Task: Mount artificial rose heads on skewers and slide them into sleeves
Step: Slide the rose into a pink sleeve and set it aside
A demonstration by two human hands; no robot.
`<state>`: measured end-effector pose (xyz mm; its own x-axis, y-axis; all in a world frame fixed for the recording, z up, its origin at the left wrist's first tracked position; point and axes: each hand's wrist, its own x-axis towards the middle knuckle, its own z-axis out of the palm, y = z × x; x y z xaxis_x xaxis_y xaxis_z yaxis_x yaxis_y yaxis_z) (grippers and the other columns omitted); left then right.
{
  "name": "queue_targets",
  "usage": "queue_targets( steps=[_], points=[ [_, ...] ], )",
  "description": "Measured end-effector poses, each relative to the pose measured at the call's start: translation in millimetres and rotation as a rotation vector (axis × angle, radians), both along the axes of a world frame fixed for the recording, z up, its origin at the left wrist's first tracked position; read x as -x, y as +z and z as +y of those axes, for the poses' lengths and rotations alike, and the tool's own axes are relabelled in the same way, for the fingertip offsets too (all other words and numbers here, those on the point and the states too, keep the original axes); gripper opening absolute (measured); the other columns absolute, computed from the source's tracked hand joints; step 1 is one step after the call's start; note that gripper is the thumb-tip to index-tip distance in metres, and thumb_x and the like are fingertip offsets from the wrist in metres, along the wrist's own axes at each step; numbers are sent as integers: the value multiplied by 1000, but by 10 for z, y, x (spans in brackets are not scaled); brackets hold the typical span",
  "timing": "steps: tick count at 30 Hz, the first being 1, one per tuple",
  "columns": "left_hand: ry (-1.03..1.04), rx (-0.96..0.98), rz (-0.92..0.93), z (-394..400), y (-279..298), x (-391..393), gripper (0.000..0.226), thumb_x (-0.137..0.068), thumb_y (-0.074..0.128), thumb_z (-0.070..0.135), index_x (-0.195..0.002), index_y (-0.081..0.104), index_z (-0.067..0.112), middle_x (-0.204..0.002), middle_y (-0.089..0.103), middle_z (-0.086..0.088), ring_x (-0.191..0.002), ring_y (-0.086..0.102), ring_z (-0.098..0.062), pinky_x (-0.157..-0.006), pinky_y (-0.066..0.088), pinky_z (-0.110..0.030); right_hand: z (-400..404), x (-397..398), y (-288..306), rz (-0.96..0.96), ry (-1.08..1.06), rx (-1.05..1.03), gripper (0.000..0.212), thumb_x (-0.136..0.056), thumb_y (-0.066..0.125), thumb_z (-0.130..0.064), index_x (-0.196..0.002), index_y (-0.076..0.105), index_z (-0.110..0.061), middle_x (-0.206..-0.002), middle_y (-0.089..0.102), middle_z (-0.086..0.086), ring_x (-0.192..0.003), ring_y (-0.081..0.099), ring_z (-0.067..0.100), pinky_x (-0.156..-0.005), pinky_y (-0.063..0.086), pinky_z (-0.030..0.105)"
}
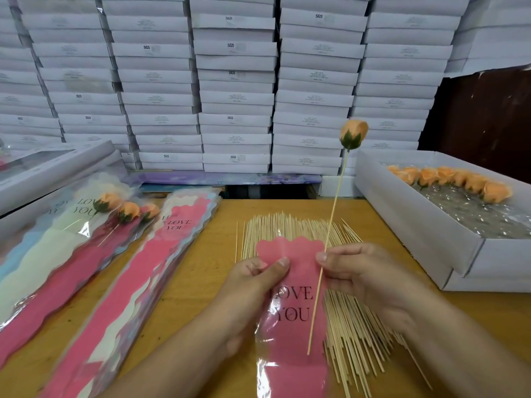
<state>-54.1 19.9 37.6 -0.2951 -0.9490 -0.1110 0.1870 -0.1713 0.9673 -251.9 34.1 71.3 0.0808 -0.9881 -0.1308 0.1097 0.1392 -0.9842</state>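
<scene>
The right hand (365,271) pinches the skewer (330,225) just beside the pink sleeve (290,305), rose head (354,134) high above it. The left hand (258,275) pinches the sleeve's wavy top (mouth looks shut). The stick's bottom tip lies over the sleeve, pointing down along it.

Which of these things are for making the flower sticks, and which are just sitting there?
For the job:
rose on its skewer, held by right hand
pink sleeve, held by left hand
spare skewers
box of rose heads
empty sleeves
finished roses

Just sitting:
stacked white boxes
</scene>
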Motion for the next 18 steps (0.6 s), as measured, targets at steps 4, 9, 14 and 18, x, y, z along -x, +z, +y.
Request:
queue_targets(
  steps=[4,9,14,18],
  points=[
    [-65,-34,-8,32,1,21,19,-90,71,22,-99,78,7,-100,73,-26,-86,70,-33,-87,57,-47,-29,-18,-37,2,-45,22,28,-65,79,-16,-88,78,1,-93,76,19,-86,76,29,-71,61,28],
    [-5,-28,50,-35,35,-20,16,-92,66,15,-100,79,9,-103,75,-22,-87,73,-28,-75,59,-36,-9,-52,-78,114,-37,54,21,-64,81,-22,-83,80,-11,-89,78,10,-85,76,25,-76,62,32],
    [27,-24,34,-33,76,-22,23,-86,69,12,-105,74,0,-103,69,-35,-88,67,-37,-89,55,-52,21,-75,-51,140,-32,46,11,-76,80,-13,-84,80,-6,-90,78,11,-86,76,25,-76,62,33],
    [48,-57,66,-26,60,-19,21,-76,77,6,-96,76,0,-93,74,-26,-75,73,-31,-67,63,-40,44,-106,-34,159,-67,62,7,-80,78,-10,-83,79,-4,-88,78,10,-84,76,23,-72,61,29]
  ],
)
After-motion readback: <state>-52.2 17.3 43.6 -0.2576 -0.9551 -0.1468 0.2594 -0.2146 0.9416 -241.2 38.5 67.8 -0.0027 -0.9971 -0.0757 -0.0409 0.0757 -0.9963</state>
